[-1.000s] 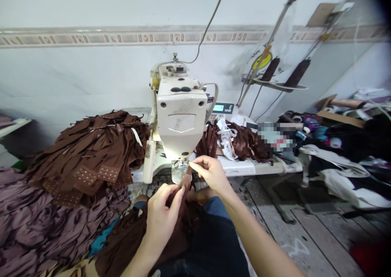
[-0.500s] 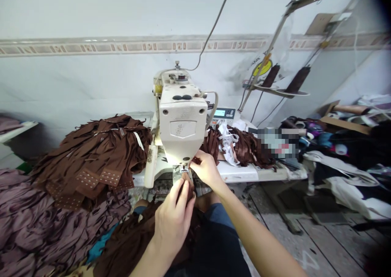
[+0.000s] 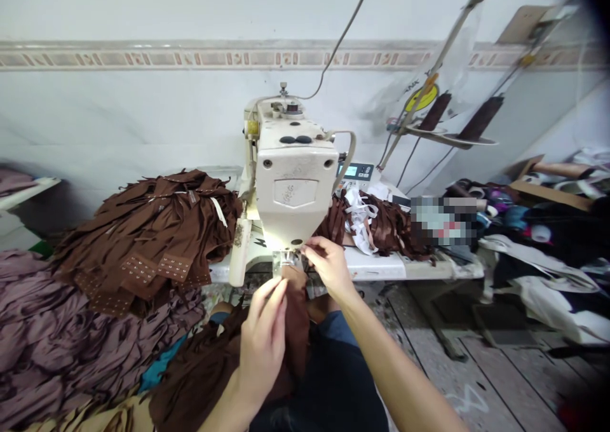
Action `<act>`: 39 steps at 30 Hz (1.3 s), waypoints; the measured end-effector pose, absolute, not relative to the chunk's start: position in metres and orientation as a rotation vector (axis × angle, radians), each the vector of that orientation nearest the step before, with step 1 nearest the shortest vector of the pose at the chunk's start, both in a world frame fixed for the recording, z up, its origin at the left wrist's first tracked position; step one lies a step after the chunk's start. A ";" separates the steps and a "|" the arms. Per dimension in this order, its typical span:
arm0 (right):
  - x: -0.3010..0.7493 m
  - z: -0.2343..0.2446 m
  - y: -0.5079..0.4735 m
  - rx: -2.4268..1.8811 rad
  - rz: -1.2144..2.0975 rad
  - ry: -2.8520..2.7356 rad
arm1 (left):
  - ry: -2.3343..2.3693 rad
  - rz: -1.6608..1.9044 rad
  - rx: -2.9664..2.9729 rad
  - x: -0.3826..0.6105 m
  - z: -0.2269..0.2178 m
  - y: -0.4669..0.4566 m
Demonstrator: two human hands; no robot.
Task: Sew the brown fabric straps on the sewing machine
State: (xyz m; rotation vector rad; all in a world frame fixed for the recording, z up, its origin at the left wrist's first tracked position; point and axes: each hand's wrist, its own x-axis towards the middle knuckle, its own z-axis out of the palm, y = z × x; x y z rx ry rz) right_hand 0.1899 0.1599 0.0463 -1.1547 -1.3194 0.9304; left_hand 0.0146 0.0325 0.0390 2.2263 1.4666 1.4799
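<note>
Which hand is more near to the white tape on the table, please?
Right hand is nearer: it is just below and left of the white tape in this view. The left hand is farther away, lower and more left, holding brown cloth.

The sewing machine (image 3: 291, 190) sits on the counter (image 3: 376, 267) right in front of me, with the wall (image 3: 143, 114) behind it. A big pile of cloth (image 3: 143, 229) lies to its left and a small pile of cloth (image 3: 386, 229) lies to its right. A cloth strip (image 3: 296, 317) hangs down below the machine's foot (image 3: 286, 260), in my left hand (image 3: 261, 346). My right hand (image 3: 331, 268) is just right of the foot.
</note>
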 end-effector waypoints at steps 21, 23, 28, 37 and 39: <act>0.193 0.087 0.054 -0.767 0.568 -2.675 | 1.130 0.727 1.717 -0.055 0.037 0.005; 0.200 0.091 0.056 -0.806 0.804 -2.408 | 1.112 0.832 1.532 -0.058 0.038 0.011; 0.203 0.089 0.055 -1.030 1.161 -1.834 | 1.182 1.211 1.087 -0.033 0.036 0.020; 0.191 0.066 0.048 -1.156 1.314 -1.207 | 1.274 1.429 1.111 0.011 0.062 0.042; 0.190 0.063 0.048 -1.163 1.313 -1.130 | 1.365 1.516 1.206 0.011 0.060 0.042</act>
